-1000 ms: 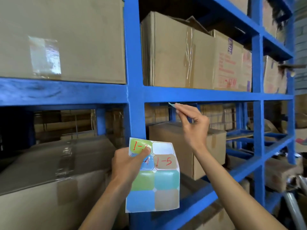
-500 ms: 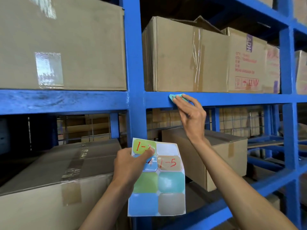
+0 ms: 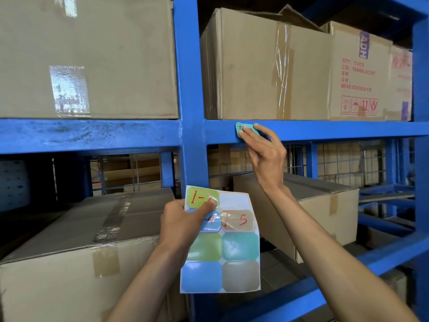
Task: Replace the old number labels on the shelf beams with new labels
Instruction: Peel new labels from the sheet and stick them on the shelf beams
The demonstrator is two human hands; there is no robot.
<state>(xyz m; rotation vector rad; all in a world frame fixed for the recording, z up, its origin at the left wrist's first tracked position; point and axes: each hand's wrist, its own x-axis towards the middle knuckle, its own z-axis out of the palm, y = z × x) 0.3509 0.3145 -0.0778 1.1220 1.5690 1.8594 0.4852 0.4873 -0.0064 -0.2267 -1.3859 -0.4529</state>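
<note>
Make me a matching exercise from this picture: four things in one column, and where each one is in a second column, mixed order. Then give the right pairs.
Things:
1. teal label
2. label sheet
3. printed box
4. right hand

Places:
A. held by the left hand
B. on the upper shelf, right of the taped box
C. on the front of the blue beam
D. fingers pressing on the teal label

Pairs: 1-C, 2-A, 3-B, 4-D

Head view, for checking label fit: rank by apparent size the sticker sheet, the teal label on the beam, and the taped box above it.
1. Taped box
2. Sticker sheet, though nearer the camera
3. Teal label, partly covered by the right hand
</note>
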